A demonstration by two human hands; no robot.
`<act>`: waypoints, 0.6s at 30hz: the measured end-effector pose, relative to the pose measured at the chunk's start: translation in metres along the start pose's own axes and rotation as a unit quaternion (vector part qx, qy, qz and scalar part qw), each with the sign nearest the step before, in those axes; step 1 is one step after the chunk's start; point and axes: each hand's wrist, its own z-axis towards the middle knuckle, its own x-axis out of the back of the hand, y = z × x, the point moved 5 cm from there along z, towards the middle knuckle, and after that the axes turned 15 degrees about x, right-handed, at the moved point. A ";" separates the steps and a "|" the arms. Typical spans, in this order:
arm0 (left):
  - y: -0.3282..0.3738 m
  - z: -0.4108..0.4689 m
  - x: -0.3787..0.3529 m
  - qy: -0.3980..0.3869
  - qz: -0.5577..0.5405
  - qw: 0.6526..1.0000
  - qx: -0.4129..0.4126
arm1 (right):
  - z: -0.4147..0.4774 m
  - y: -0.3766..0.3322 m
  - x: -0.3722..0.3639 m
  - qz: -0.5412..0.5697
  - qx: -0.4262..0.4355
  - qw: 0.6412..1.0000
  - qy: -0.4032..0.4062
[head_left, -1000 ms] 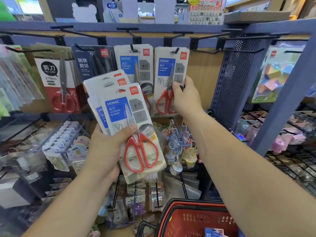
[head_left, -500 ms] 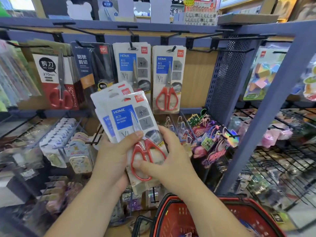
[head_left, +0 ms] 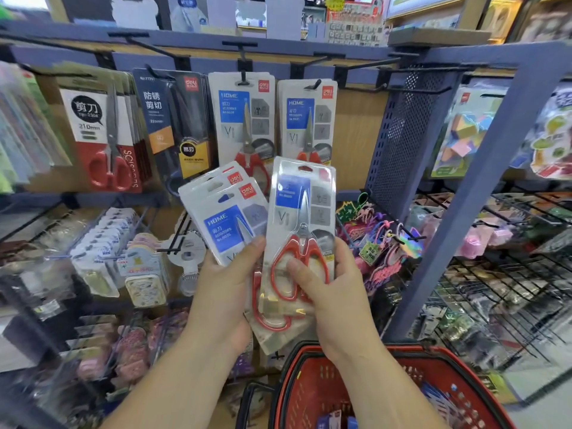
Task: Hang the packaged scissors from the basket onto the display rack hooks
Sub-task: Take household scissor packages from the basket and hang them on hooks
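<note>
— What's biggest?
— The blue metal rack (head_left: 483, 193) with black wire hooks (head_left: 244, 61), then the red slotted plastic basket (head_left: 312, 394) below.
— And the scissors?
— The left hand (head_left: 226, 292) grips a fanned stack (head_left: 223, 215) of glossy flat packs; the right hand (head_left: 328, 289) pinches one upright pack (head_left: 301, 199) with red loop handles.

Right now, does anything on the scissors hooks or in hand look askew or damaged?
Nothing looks damaged. The hung scissors packs hang straight on their hooks. Only the fanned packs in the left grip sit tilted, which is just how they are held; the single pack in the right grip is near upright.
</note>
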 end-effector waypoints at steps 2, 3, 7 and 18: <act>0.000 -0.001 0.001 -0.003 0.008 1.000 -0.006 | 0.001 0.001 0.001 0.031 -0.012 0.999 0.021; 0.000 -0.002 0.001 -0.005 0.010 1.000 -0.009 | 0.001 0.003 0.002 0.039 -0.020 0.999 0.025; 0.001 0.000 0.004 -0.004 0.011 1.000 -0.019 | 0.006 0.006 0.007 0.045 -0.048 0.998 0.021; 0.031 0.009 0.028 0.095 0.080 0.988 -0.096 | 0.085 -0.040 0.007 -0.037 0.055 0.997 -0.031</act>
